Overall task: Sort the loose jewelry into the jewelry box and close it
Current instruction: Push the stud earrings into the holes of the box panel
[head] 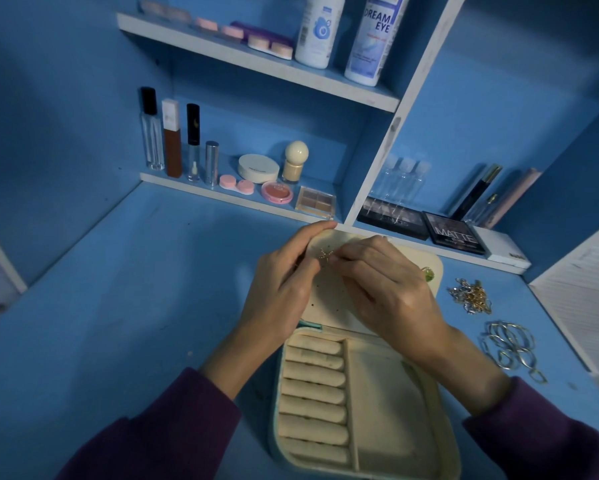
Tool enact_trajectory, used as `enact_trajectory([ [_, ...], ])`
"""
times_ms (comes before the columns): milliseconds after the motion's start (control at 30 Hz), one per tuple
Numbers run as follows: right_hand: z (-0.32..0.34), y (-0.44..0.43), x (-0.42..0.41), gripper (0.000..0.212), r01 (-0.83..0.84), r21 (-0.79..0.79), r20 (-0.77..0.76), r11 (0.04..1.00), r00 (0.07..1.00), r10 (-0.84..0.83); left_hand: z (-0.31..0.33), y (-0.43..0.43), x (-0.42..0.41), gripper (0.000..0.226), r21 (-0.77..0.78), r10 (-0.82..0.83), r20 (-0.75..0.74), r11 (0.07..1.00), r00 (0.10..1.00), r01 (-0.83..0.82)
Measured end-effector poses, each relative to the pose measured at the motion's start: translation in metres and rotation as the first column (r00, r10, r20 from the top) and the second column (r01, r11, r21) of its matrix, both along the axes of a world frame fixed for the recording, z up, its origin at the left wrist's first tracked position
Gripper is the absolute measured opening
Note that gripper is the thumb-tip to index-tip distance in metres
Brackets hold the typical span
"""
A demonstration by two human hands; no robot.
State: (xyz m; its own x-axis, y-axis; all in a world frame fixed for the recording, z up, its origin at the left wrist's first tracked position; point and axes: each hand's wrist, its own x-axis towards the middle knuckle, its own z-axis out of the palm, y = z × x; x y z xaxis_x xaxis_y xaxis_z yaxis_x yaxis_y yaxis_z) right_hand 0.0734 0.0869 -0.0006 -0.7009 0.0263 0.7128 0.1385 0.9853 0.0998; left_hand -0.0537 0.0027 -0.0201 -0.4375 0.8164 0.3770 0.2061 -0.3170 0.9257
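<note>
Jewelry box (pixel 388 393), one; earring (pixel 325 255), one.

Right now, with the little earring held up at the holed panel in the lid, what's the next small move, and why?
Probably press the earring into the panel where it sits. The right hand pinches it right at the panel, the left hand holds the panel's edge as if to steady it, and the panel just below looks bare.

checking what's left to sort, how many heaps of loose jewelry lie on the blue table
2. A heap of gold and silver chains lies right of the cream jewelry box's open lid; a heap of silver hoops lies nearer, beside its tray. More may be hidden.
</note>
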Motion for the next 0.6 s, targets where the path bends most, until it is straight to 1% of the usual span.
enact_trajectory([
  [133, 0.003, -0.003, -0.004, 0.008, 0.047, -0.024, -0.041, 0.999, 0.998, -0.048, -0.002, 0.001, -0.002, 0.049, 0.006, -0.018, 0.012, 1.0, 1.0, 0.018],
  [267, 0.006, -0.005, -0.006, 0.007, 0.101, -0.044, -0.075, 0.994, 0.992, -0.104, -0.002, 0.001, 0.0, 0.036, 0.006, -0.013, 0.002, 1.0, 1.0, 0.013],
  [367, 0.005, -0.008, -0.004, 0.009, 0.128, -0.078, -0.077, 0.989, 0.988, -0.134, -0.003, 0.0, 0.0, 0.03, 0.005, 0.003, -0.032, 1.0, 0.999, -0.003],
  [500, 0.008, -0.009, 0.001, 0.021, 0.167, -0.174, -0.058, 0.97, 0.982, -0.179, -0.007, 0.004, -0.002, 0.028, 0.014, 0.056, -0.088, 0.998, 0.995, -0.055],
  [600, 0.012, -0.01, 0.007, 0.025, 0.161, -0.264, -0.084, 0.951, 0.978, -0.189, -0.009, 0.006, -0.001, 0.027, 0.011, 0.077, -0.122, 0.997, 0.99, -0.077],
])
